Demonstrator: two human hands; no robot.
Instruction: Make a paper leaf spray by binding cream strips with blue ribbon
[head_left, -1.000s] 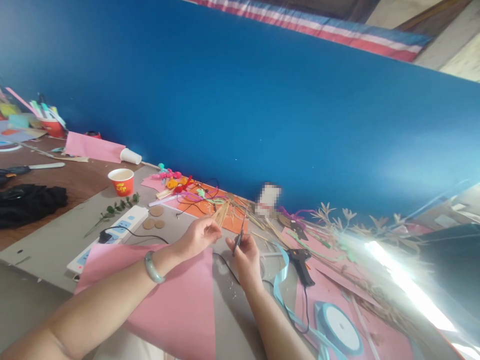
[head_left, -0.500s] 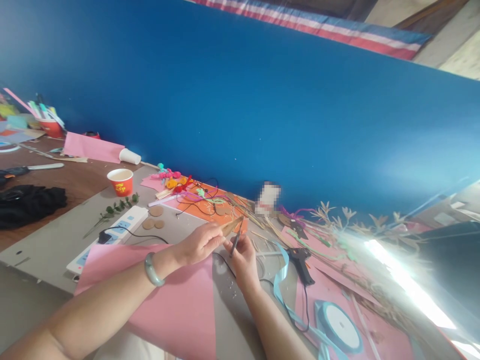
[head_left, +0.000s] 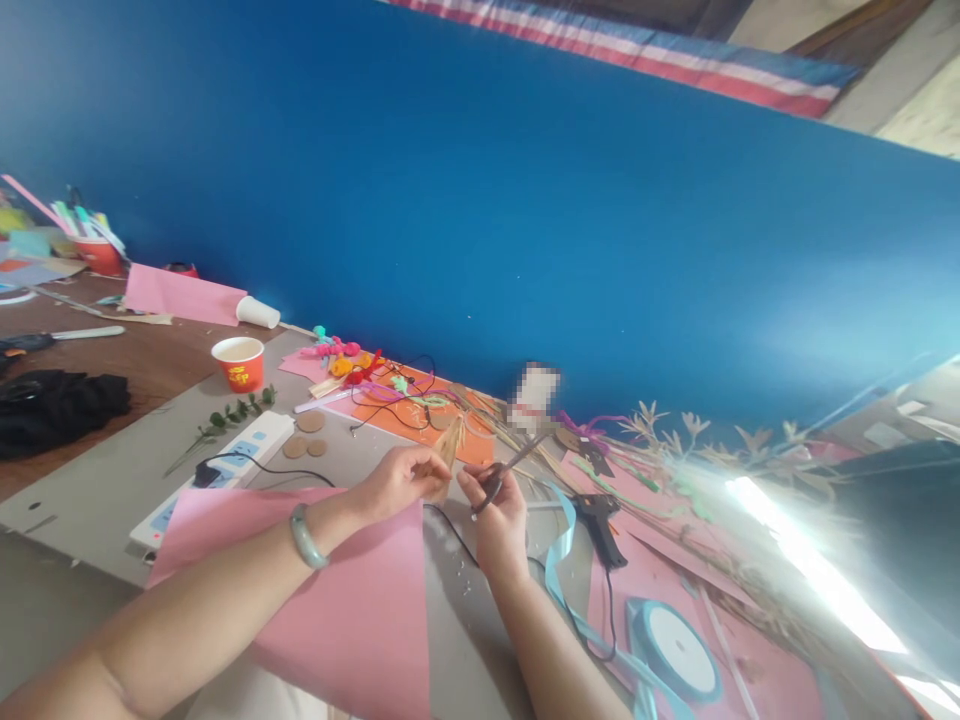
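My left hand [head_left: 405, 482], with a green bangle [head_left: 307, 538] at the wrist, pinches a tan dried leaf or husk piece [head_left: 450, 443] that points upward. To its right, my right hand [head_left: 499, 510] is closed round dark-handled scissors [head_left: 517, 458], whose blades point up and right, away from the leaf. A small gap separates the two hands. Pink paper [head_left: 345, 610] lies under my left forearm. Just beyond the hands is an orange sheet [head_left: 476, 445] with cords and craft scraps on it.
A power strip [head_left: 247, 440], a red paper cup [head_left: 238, 364] and wooden discs [head_left: 310, 421] are at the left. On the right are a black glue gun [head_left: 600, 525], light blue ribbon [head_left: 561, 545], its spool [head_left: 679, 650] and dried stems. A blue wall [head_left: 480, 200] rises behind the table.
My right hand has moved slightly right, away from my left hand, and the scissors have turned to point up and right. The leaf piece now stands more upright in my left fingers.
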